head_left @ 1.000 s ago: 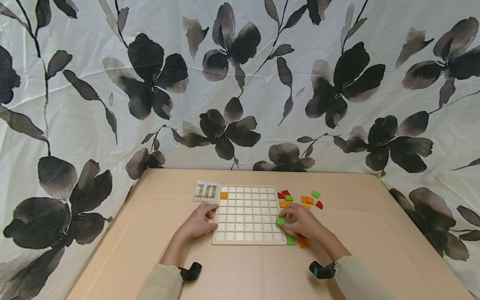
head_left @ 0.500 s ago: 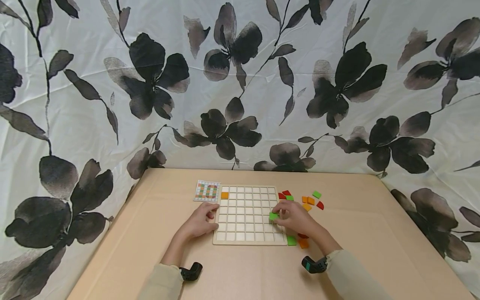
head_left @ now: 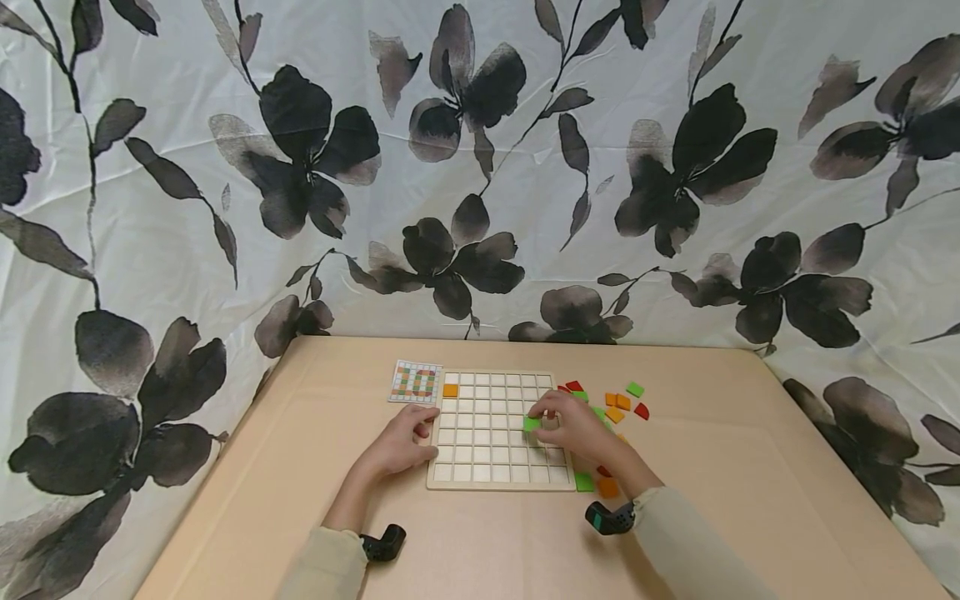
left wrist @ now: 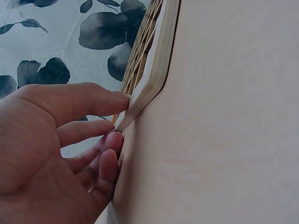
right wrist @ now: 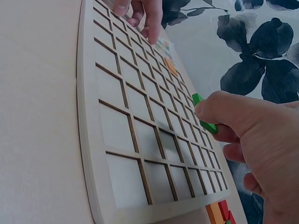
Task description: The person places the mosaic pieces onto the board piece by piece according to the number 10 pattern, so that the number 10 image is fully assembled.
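A white gridded board (head_left: 487,457) with a pale wooden rim lies on the table; an orange square tile (head_left: 450,390) sits in a cell near its far left corner. My left hand (head_left: 397,440) rests at the board's left edge, thumb and index finger touching the rim in the left wrist view. My right hand (head_left: 576,429) pinches a green tile (right wrist: 204,115) between thumb and fingers, raised above the right part of the board. Left of the board's far corner lies a small pattern card (head_left: 415,382) with coloured squares.
Loose orange tiles (head_left: 618,401), a red piece (head_left: 642,411) with a curved edge and a green tile (head_left: 635,389) lie right of the board. Nearer, another green tile (head_left: 584,482) touches its right edge beside an orange one (head_left: 607,487). Flowered cloth (head_left: 480,183) hangs behind.
My right hand has carried the green tile leftward and slightly away from me, from the board's right edge to above its cells. The left hand stays put.
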A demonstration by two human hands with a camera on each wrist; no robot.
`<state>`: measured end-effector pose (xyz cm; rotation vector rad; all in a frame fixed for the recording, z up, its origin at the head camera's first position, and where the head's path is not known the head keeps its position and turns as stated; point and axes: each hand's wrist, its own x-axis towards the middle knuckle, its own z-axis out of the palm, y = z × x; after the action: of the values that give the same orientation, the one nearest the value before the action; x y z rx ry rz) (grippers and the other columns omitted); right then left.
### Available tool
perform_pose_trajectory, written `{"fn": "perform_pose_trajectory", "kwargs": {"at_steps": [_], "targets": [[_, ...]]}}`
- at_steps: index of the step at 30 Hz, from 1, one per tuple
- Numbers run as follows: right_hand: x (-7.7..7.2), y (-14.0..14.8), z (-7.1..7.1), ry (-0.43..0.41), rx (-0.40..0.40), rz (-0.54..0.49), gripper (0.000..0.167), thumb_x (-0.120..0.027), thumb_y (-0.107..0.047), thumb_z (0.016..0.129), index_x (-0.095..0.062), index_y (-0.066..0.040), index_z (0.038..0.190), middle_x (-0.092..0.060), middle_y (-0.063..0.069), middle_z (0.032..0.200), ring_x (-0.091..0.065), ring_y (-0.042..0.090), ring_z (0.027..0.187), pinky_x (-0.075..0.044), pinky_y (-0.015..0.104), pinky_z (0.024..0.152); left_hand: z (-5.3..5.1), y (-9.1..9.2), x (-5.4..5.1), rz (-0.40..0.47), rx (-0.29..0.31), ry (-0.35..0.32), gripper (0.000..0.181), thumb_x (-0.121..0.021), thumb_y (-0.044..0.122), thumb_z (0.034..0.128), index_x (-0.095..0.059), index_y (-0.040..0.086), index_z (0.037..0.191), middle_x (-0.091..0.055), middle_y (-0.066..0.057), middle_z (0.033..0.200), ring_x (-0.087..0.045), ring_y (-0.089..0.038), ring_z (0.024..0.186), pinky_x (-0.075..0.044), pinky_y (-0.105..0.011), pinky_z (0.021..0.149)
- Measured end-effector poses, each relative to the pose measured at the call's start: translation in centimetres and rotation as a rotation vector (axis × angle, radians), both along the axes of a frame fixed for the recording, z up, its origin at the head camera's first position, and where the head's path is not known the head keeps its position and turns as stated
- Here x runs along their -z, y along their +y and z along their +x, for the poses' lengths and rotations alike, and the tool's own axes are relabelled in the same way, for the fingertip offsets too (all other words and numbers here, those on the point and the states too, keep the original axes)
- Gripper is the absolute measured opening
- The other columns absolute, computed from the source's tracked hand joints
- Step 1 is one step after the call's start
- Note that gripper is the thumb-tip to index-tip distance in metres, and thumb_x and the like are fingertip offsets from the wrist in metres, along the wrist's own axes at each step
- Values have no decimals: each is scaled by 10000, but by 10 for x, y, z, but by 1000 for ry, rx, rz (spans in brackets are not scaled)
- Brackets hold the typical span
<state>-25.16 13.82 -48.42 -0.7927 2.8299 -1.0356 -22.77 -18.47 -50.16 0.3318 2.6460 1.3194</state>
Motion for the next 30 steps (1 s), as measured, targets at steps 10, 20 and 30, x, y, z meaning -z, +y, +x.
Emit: {"fn": "perform_pose_trajectory", "kwargs": {"at_steps": [10,20,30], "targets": [[-2,-15,-8,10,-20,1,170,-765,-195,813,-716,-184,976,-644,-58,950,-554,150,857,-493,256,715,-1,-1,-1,-1,10,4,660,-745,3,745,-513,-5,1363,-475,-103,1155,-465,-185,923,-394,-245,676],[-4,-27,-14,23,-43,1,178,-778,-192,806,-723,-179,975,-646,-65,954,-547,132,843,-474,216,701,-1,-1,0,-7,8,5,660,-751,9,739,-518,-7,1357,-476,-101,1114,-468,-185,914,-386,-240,673],[-3,-38,-21,-6,-52,3,176,-778,-200,809,-719,-194,976,-641,-77,946,-560,156,870,-481,250,721,-1,-1,-1,-3,9,-1,662,-748,5,743,-516,-1,1363,-476,-109,1104,-467,-186,911,-388,-240,672]]}}
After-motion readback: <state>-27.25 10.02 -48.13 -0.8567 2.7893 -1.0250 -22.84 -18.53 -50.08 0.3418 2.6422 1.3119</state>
